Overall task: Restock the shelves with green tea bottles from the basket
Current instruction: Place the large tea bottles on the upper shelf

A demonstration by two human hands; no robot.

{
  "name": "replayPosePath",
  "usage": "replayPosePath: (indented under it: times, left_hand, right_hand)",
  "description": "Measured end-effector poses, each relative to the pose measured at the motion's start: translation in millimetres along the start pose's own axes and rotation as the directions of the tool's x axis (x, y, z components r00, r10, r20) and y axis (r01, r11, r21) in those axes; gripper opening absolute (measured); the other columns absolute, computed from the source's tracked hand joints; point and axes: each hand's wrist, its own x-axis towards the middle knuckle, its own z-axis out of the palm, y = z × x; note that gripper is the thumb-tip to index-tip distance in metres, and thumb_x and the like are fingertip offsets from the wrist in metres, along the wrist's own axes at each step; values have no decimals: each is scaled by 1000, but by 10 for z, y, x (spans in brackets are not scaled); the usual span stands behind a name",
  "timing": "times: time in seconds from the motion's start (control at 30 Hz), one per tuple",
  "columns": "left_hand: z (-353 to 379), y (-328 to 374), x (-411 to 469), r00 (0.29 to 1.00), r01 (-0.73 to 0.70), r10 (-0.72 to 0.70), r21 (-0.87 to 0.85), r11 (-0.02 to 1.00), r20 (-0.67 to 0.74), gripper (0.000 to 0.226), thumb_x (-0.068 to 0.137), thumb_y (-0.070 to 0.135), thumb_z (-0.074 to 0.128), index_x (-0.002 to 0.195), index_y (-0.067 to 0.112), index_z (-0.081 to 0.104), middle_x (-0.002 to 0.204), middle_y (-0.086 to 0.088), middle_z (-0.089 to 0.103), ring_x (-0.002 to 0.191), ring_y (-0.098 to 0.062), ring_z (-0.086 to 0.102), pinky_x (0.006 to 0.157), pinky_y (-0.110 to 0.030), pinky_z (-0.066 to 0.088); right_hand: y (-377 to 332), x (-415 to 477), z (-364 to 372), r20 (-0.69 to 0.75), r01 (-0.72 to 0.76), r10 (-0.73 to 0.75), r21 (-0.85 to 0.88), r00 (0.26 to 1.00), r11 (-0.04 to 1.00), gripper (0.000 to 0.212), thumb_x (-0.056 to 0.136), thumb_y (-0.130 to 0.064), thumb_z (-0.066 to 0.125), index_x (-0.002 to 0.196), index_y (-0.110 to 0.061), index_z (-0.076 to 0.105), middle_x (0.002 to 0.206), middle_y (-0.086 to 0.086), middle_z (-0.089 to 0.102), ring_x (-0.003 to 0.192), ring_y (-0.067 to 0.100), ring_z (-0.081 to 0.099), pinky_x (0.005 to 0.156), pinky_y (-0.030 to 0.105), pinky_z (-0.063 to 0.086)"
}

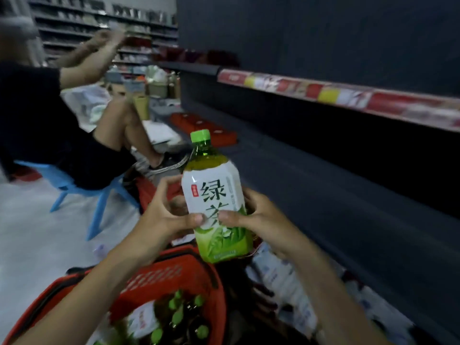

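A green tea bottle (215,195) with a green cap and a white and green label stands upright in the air above the red basket (174,272). My left hand (166,212) grips its left side, thumb across the label. My right hand (258,215) grips its right side, thumb on the label too. Several more green-capped bottles (179,317) lie in the basket at the bottom of the view. The dark shelves (336,185) run along the right; the lower one beside the bottle looks bare.
A person (64,125) sits on a blue plastic stool (74,185) at the left with arms raised. Red boxes (206,128) lie on the low shelf farther back. White packages (286,277) lie at lower right. Red and yellow price strips (336,95) edge the upper shelf.
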Motion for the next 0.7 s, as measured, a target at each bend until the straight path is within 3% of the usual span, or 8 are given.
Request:
replayPosePath:
  times: [0.07,0.1,0.2,0.3,0.43,0.57,0.63,0.7]
  left_hand:
    - [267,203,230,995,-66,70,-66,996,73,80,45,5,92,111,18,48,95,-8,76,82,-24,74,61,-33,59]
    - [406,321,343,988,-87,97,-93,992,116,78,46,5,91,110,17,49,95,-9,76,81,-25,74,61,-33,59]
    - [857,721,670,956,-135,176,-180,974,234,95,33,32,99,115,19,53,101,-14,75,86,-31,73,64,-36,59]
    - [1307,1038,1044,897,-190,267,-237,953,353,92,38,33,98,119,22,57,108,-21,71,93,-36,71,70,-41,59]
    - [1855,1358,1490,789,-205,329,-283,937,519,92,53,26,93,135,25,51,118,-17,69,104,-33,68,72,-38,58]
    - [2387,1512,1921,698,-176,346,-319,931,627,77,76,2,73,144,18,41,126,-18,64,113,-35,64,74,-38,57]
    - [2597,1526,2088,669,-148,331,-316,937,666,81,74,9,76,145,19,40,127,-19,63,114,-35,63,74,-37,58]
    - [2757,1508,2208,653,-127,309,-302,945,691,91,66,20,85,145,23,40,128,-19,63,111,-31,65,75,-34,58]
  right_hand:
    - [-308,-160,-316,-47,42,-44,-28,998,999,71,66,-37,84,131,-27,56,124,-5,68,114,15,65,99,45,51]
    - [-442,-230,-462,-86,63,-66,-36,994,997,71,67,-34,84,131,-26,55,124,-5,68,114,15,65,100,45,51]
    - [-865,-421,-843,-229,140,-161,-106,960,984,68,68,-33,82,130,-29,55,122,-5,68,112,12,65,98,41,52]
    - [-1246,-580,-1221,-337,217,-278,-207,900,954,61,77,-28,80,132,-28,54,121,-4,69,111,12,66,95,37,54]
    - [-1602,-746,-1644,-444,269,-410,-346,797,899,51,86,-20,74,133,-24,53,121,-4,69,110,11,66,95,37,54]
    - [-1782,-770,-2028,-553,216,-480,-474,681,853,54,86,-32,72,135,-28,49,121,-8,68,110,8,65,97,40,53]
    - [-1827,-741,-2178,-598,126,-492,-548,633,827,53,87,-33,70,134,-27,48,121,-9,67,111,9,64,98,40,51]
    - [-1853,-697,-2270,-648,14,-492,-596,582,803,48,91,-27,67,135,-22,47,123,-6,65,111,11,61,94,30,49]
